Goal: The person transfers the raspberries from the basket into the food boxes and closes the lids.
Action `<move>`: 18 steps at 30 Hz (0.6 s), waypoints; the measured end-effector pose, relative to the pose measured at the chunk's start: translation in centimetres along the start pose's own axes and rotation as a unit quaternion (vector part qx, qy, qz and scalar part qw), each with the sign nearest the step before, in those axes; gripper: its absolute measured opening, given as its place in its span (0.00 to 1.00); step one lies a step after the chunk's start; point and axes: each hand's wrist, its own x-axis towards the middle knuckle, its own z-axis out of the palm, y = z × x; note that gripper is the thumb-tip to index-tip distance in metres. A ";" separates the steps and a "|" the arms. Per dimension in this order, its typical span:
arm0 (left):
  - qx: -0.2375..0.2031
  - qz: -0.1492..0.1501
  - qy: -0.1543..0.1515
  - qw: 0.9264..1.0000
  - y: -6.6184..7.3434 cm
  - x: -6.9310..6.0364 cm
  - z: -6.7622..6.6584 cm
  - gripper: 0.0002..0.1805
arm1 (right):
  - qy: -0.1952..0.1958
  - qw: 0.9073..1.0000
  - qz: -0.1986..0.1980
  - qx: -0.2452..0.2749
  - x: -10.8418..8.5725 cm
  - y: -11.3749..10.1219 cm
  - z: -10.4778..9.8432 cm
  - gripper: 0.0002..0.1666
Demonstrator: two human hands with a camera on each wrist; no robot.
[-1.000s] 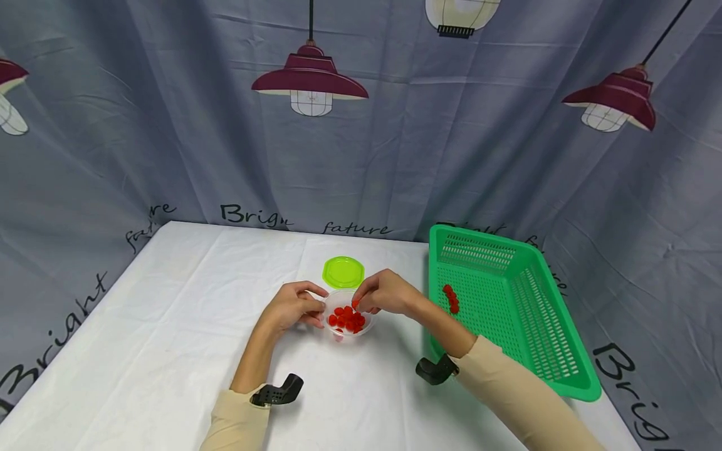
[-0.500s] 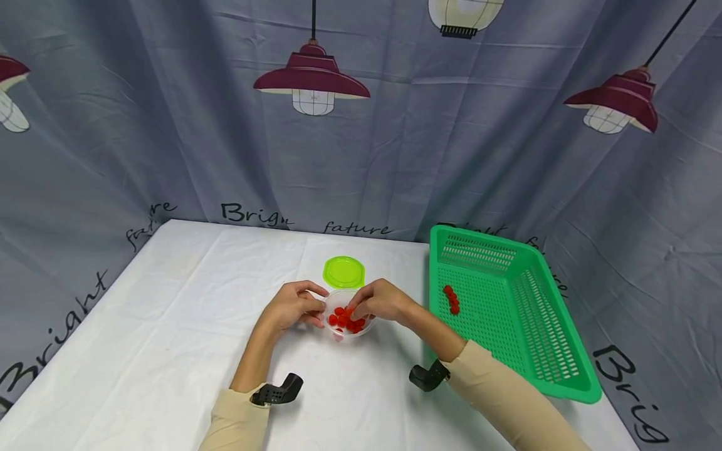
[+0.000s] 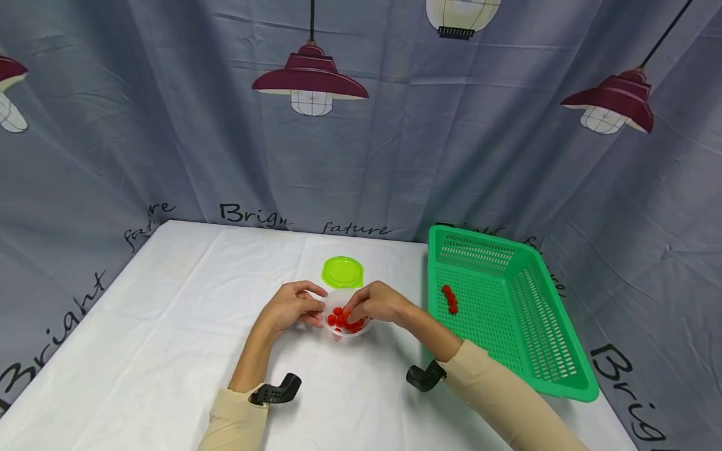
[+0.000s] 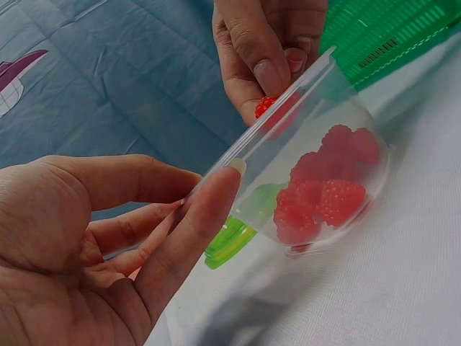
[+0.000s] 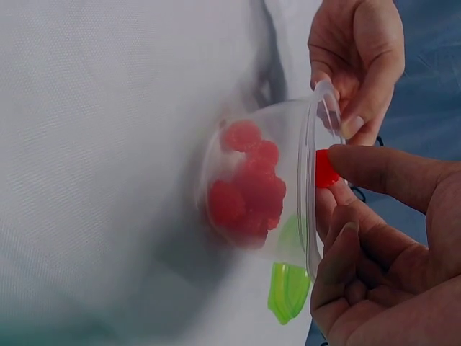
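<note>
A clear plastic bowl (image 3: pixel 335 297) stands on the white tablecloth with several red raspberries (image 4: pixel 310 187) in its bottom. My left hand (image 3: pixel 290 305) holds the bowl by the left side of its rim, between thumb and fingers. At the bowl's mouth, my right hand (image 3: pixel 379 302) pinches one raspberry (image 5: pixel 326 169) between thumb and finger, just inside the rim. In the head view, the right fingers partly cover the berries below. Behind the bowl, a bright green lid (image 3: pixel 342 272) lies flat.
To the right is a large green perforated basket (image 3: pixel 491 307), with a short row of several raspberries (image 3: pixel 449 299) near its left side. The white tablecloth (image 3: pixel 186 326) spreads out to the left. A grey curtain (image 3: pixel 361 169) printed with lamps hangs behind the table.
My right hand has moved down and left from the bowl's right rim to over the raspberries inside. The left hand keeps its grip on the bowl; the basket and lid stay put.
</note>
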 end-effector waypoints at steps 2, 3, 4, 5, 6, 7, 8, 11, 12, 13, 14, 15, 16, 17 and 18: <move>0.000 0.000 -0.001 1.000 0.0 0.0 0.0 0.20 | -0.001 1.000 0.001 -0.001 0.0 -0.1 0.0 0.06; 0.001 0.001 -0.002 1.000 0.0 0.0 0.0 0.20 | -0.003 1.000 0.001 -0.003 0.0 -0.1 0.0 0.06; 0.002 0.001 -0.002 1.000 0.0 0.0 0.0 0.20 | -0.005 1.000 -0.001 -0.005 0.0 -0.1 0.0 0.06; 0.001 0.002 -0.002 1.000 0.0 0.0 -0.1 0.20 | -0.007 1.000 -0.001 -0.007 0.0 -0.2 0.1 0.07; 0.001 0.003 -0.003 1.000 0.0 0.0 -0.1 0.20 | -0.008 1.000 -0.001 -0.009 0.0 -0.2 0.1 0.07; 0.000 0.004 -0.003 1.000 0.0 0.0 -0.1 0.20 | -0.009 1.000 0.000 -0.010 0.0 -0.2 0.0 0.07; -0.001 0.004 -0.004 1.000 0.0 0.0 -0.1 0.20 | -0.009 1.000 0.000 -0.011 0.0 -0.2 0.1 0.08; -0.002 0.006 -0.006 1.000 -0.1 0.0 -0.2 0.20 | -0.009 1.000 0.001 -0.013 0.0 -0.3 0.1 0.08; -0.001 0.006 -0.006 1.000 -0.1 0.0 -0.2 0.20 | -0.009 1.000 0.001 -0.012 0.0 -0.3 0.1 0.08; 0.000 0.006 -0.007 1.000 -0.1 0.0 -0.1 0.20 | -0.009 1.000 0.001 -0.011 0.0 -0.3 0.1 0.08; 0.002 0.006 -0.007 1.000 -0.1 0.0 -0.1 0.20 | -0.010 1.000 0.000 -0.011 0.0 -0.3 0.1 0.08; 0.003 0.006 -0.007 1.000 -0.1 0.0 -0.1 0.20 | -0.010 1.000 0.000 -0.010 0.0 -0.3 0.1 0.08; 0.004 0.006 -0.007 1.000 0.0 0.0 -0.1 0.20 | -0.010 1.000 0.000 -0.010 -0.1 -0.2 0.1 0.08; 0.004 0.006 -0.007 1.000 0.0 0.0 -0.1 0.20 | -0.011 1.000 0.000 -0.010 -0.1 -0.2 0.1 0.08; 0.004 0.007 -0.007 1.000 0.0 0.0 0.0 0.20 | -0.012 1.000 0.000 -0.011 -0.1 -0.2 0.0 0.08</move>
